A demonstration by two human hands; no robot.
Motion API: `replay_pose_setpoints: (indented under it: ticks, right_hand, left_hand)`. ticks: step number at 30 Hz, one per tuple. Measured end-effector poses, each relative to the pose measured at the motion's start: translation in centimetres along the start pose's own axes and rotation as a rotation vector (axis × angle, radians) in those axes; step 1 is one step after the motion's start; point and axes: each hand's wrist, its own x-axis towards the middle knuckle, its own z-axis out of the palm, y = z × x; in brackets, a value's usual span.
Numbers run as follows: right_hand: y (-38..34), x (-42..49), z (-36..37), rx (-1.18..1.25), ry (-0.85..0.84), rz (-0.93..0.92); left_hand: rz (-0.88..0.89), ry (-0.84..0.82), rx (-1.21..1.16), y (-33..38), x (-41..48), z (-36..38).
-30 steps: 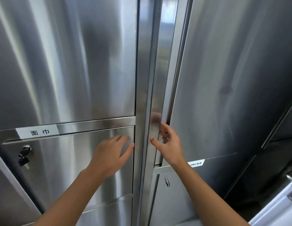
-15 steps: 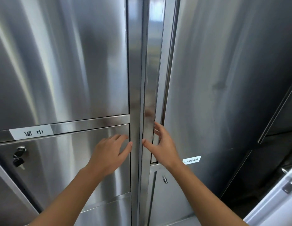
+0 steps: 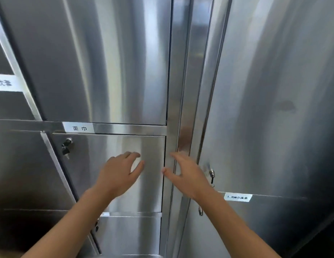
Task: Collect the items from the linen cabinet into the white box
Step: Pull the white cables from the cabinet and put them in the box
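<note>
A stainless steel linen cabinet (image 3: 116,62) fills the view, with all its doors shut. My left hand (image 3: 117,174) hovers with spread fingers over the small middle door (image 3: 153,146) under a white label (image 3: 78,128). My right hand (image 3: 186,175) is open at the vertical frame post (image 3: 184,108), its fingers near the left edge of the tall right door (image 3: 274,90). Neither hand holds anything. No linen and no white box are in sight.
A lock with a key (image 3: 66,147) sits at the middle door's left edge. Another keyed lock (image 3: 211,175) is on the right door, above a white label (image 3: 238,197). A lower door (image 3: 130,233) lies below my left hand. More doors stand at far left.
The tall right door has swung shut, so the dark opening at lower right is gone. My right hand slid off the door edge onto the post. The view shifted left.
</note>
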Motion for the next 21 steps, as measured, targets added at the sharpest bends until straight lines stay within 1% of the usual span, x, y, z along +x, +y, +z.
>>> replay_pose_setpoints:
  ticks: [4, 5, 7, 11, 15, 18, 21]
  right_hand:
    - [-1.1, 0.1, 0.9, 0.005, -0.139, -0.14]
    - [-1.6, 0.1, 1.3, 0.012, -0.151, -0.162]
    - [-3.3, -0.2, 2.9, 0.041, -0.207, -0.232]
    - [-9.1, -2.5, 7.0, 0.134, -0.375, -0.388]
    - [-16.2, -6.2, 9.2, 0.218, -0.487, -0.588]
    - [-20.8, -9.0, 10.3, 0.242, -0.551, -0.71]
    - [-24.0, -11.5, 11.5, 0.264, -0.601, -0.787]
  left_hand:
    - [-0.165, -0.022, 0.086, 0.2, -4.5, -1.6]
    - [-0.201, -0.025, 0.099, 0.1, -5.9, -2.2]
    - [-0.296, 0.008, 0.135, -0.5, -9.5, -3.8]
    - [-0.528, 0.085, 0.225, -1.5, -19.3, -8.2]
    - [-0.767, 0.161, 0.312, -2.1, -27.8, -13.2]
    - [-0.85, 0.226, 0.378, -1.5, -32.5, -15.9]
    - [-0.92, 0.248, 0.421, -1.1, -36.1, -17.6]
